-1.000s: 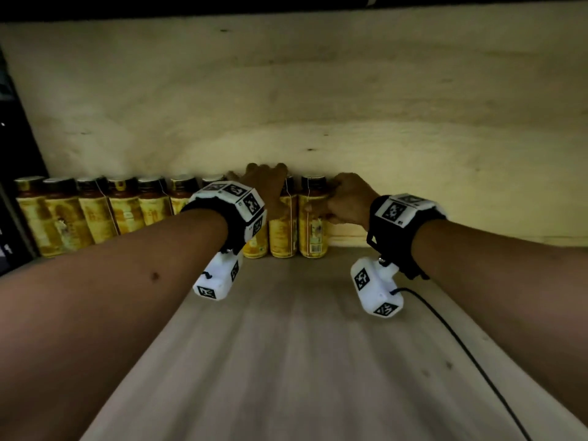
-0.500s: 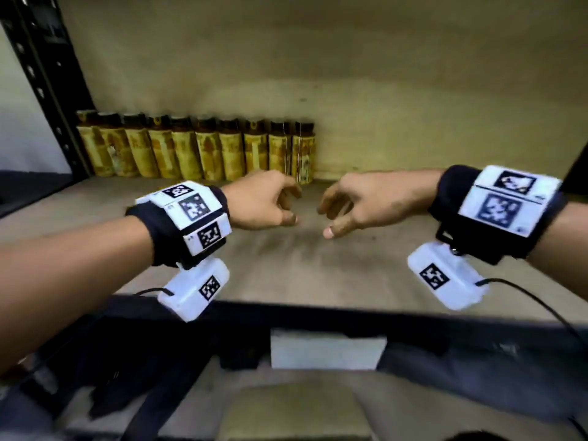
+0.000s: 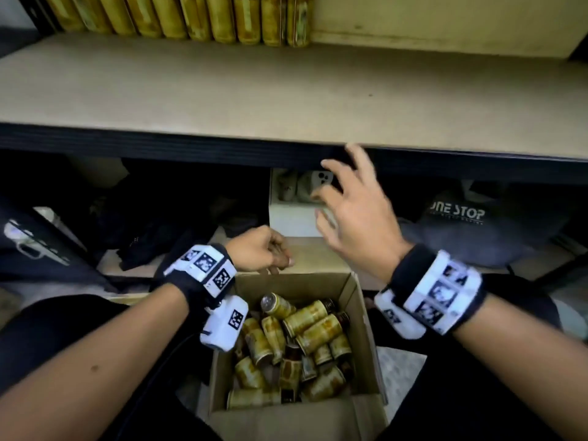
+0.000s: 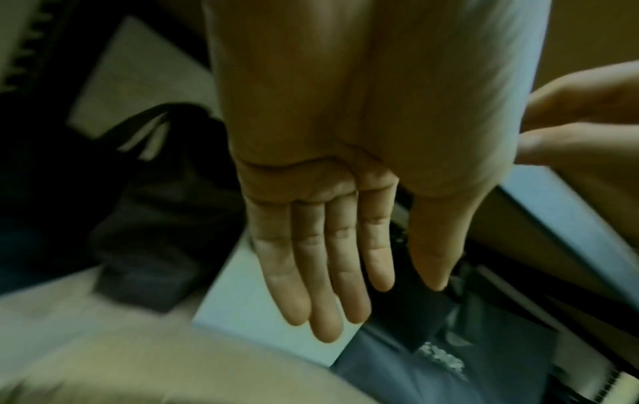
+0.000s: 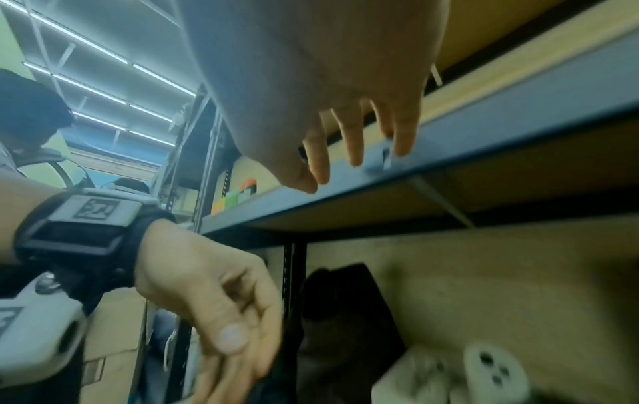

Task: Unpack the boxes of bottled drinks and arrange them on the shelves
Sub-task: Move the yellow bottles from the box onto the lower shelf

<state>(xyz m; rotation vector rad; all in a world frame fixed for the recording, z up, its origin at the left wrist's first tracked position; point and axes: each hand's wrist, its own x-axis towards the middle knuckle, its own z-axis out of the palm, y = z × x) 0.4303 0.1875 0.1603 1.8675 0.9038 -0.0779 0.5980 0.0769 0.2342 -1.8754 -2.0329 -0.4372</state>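
shelf (image 3: 286, 90): bottle row (image 3: 191, 17) | box (image 3: 356, 300): loose bottles (image 3: 305, 323) | left grip (image 3: 257, 249) slack, right grip (image 3: 359, 218) wide

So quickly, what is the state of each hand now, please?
Left hand: open, fingers relaxed, holding nothing, above the far edge of the cardboard box.
Right hand: open, fingers spread, holding nothing, in front of the shelf edge.
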